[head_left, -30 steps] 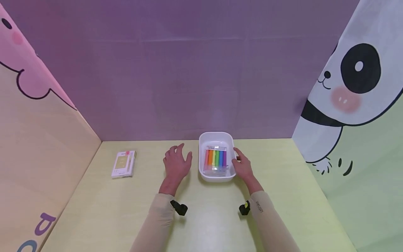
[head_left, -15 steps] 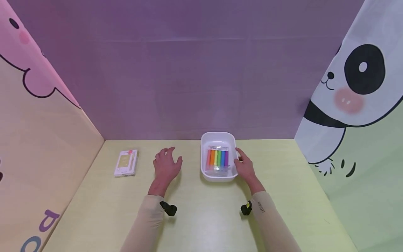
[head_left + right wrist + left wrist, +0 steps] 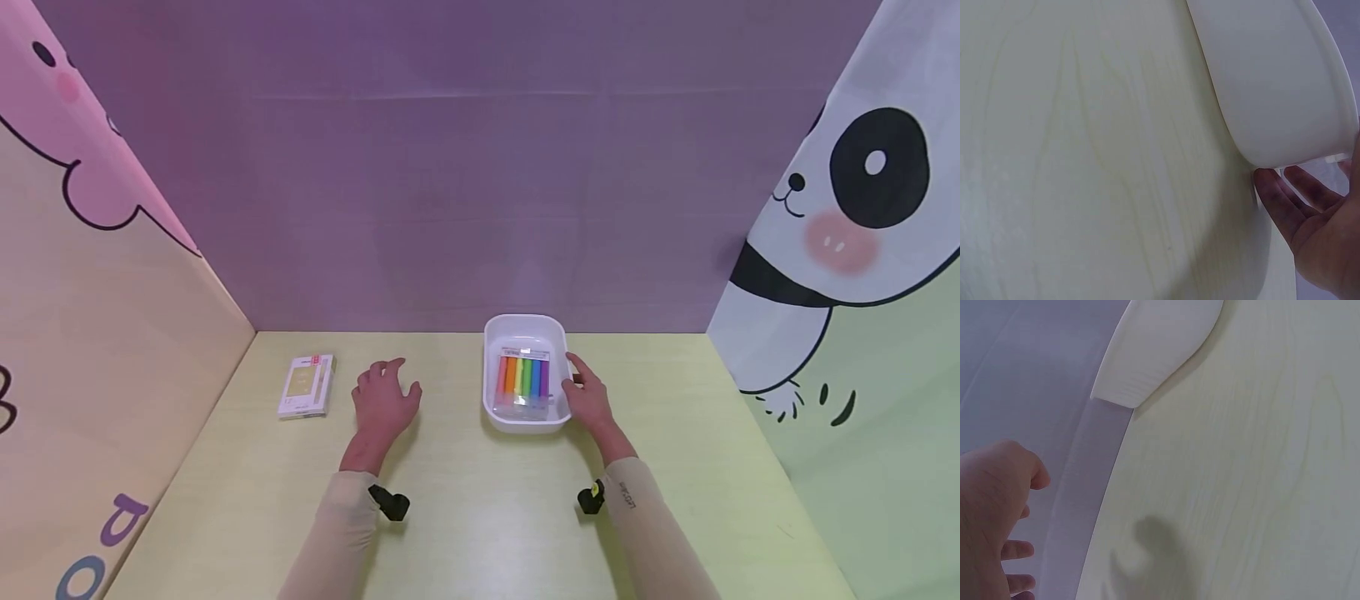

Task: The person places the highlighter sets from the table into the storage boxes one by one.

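A white plastic tub [image 3: 525, 425] stands at the back of the table. In it lies a clear pack of rainbow-coloured sticks [image 3: 522, 379]. My right hand [image 3: 590, 400] touches the tub's right side, thumb and fingertips against the outer wall. The right wrist view shows this hand [image 3: 1322, 231] with its fingertips at the wall of the tub [image 3: 1279, 87]. My left hand [image 3: 384, 402] is over the table between the tub and a flat white box [image 3: 307, 387], fingers loosely spread, holding nothing. The left wrist view shows the hand [image 3: 991, 512] apart from the tub [image 3: 1154, 350].
The pale wooden table [image 3: 487, 517] meets a purple backdrop [image 3: 450, 208] at its rear edge, just behind the tub. Printed side panels with a pink figure [image 3: 105, 183] and a panda [image 3: 832, 200] flank it. A black wrist camera [image 3: 390, 503] sits on each sleeve.
My left hand has moved left, away from the tub and closer to the white box. The right hand stays at the tub's side. The head view has turned slightly left.
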A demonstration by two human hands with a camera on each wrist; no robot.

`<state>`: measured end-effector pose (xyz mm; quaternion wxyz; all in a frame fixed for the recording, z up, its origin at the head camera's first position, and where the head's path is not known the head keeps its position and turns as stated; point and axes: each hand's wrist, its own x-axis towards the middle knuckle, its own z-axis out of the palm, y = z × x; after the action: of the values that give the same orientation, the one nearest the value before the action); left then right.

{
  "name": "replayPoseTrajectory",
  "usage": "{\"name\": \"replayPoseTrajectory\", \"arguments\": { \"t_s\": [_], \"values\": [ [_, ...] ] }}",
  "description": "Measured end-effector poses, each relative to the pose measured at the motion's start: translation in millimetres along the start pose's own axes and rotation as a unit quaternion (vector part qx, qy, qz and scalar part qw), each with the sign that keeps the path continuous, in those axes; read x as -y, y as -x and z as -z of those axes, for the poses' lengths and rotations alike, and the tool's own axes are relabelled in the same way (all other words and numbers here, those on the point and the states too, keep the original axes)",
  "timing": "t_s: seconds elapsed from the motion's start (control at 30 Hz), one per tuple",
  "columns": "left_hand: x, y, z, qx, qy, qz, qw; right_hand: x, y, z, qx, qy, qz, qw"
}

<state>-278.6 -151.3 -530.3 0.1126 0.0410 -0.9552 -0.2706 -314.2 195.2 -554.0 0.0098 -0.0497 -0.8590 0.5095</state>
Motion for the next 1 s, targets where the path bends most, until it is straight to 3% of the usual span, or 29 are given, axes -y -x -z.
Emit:
{"name": "replayPoseTrajectory", "arguments": {
  "t_s": [1.0],
  "values": [
    [62.1,10.5,18.5,-0.037,-0.046,0.035,0.9976,2.2,1.4,-0.6,0.003,0.005,-0.006,1.0000]
  ]
}}
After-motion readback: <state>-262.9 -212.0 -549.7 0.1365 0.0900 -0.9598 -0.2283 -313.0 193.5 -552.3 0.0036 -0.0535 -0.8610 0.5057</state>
